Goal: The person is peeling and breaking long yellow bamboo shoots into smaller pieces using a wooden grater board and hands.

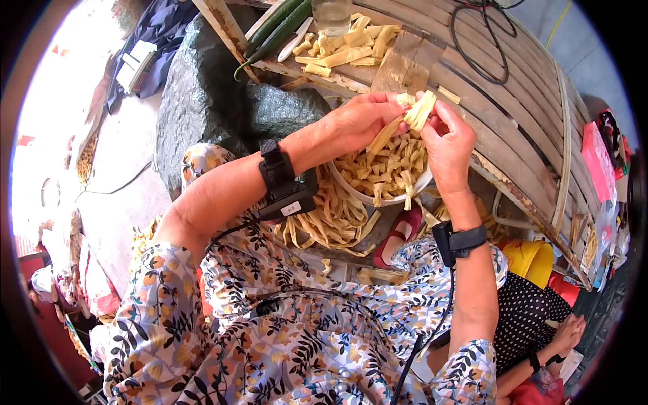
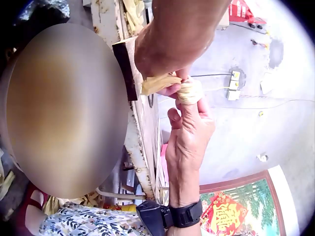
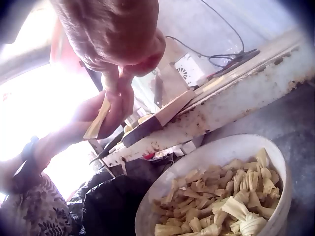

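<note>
Over a white tub (image 3: 283, 172) full of knotted pale yellow pieces (image 1: 388, 172), both hands work one pale yellow pleated strip (image 1: 421, 112). The left hand (image 1: 358, 123) pinches it from the left, and a tail of the strip hangs down below those fingers. On the other side the right hand (image 1: 451, 143) grips the strip between thumb and fingers. A wound part (image 2: 189, 92) wraps around near the right fingertips in the left wrist view. In the right wrist view the flat tail (image 3: 99, 118) sticks out beside the left hand (image 3: 117, 105).
A slatted table (image 1: 513, 115) with a rusty edge stands ahead. It bears folded strips (image 1: 351, 50), a wooden block (image 1: 405, 61), a glass (image 1: 331, 17), a knife (image 1: 295, 39), cucumbers (image 1: 280, 27) and a cable (image 1: 482, 67). Long strips (image 1: 324, 216) lie below the tub. Another person's hands (image 1: 567, 334) rest at right.
</note>
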Demonstrator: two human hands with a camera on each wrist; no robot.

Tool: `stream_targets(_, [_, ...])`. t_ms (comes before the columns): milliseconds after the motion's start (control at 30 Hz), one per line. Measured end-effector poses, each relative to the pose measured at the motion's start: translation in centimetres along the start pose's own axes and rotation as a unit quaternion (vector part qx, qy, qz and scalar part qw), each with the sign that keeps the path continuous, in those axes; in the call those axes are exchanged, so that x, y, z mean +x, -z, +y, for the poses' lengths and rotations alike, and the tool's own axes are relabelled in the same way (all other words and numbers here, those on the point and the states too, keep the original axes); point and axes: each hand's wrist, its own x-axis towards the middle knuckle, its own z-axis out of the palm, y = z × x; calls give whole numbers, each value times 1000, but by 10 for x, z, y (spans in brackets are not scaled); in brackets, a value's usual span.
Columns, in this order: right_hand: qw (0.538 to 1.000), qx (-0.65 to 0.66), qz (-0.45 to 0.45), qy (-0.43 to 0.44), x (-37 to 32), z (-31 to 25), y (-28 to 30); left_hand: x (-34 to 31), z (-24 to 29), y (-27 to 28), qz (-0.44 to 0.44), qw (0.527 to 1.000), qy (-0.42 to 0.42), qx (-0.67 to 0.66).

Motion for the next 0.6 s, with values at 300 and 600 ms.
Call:
stream_targets(300, [999, -27, 18, -25, 9, -14, 0, 1, 15, -19, 56, 984, -150, 80])
stream_targets(600, [962, 145, -135, -187, 12, -5, -5, -6, 24, -12, 67, 959, -96, 260])
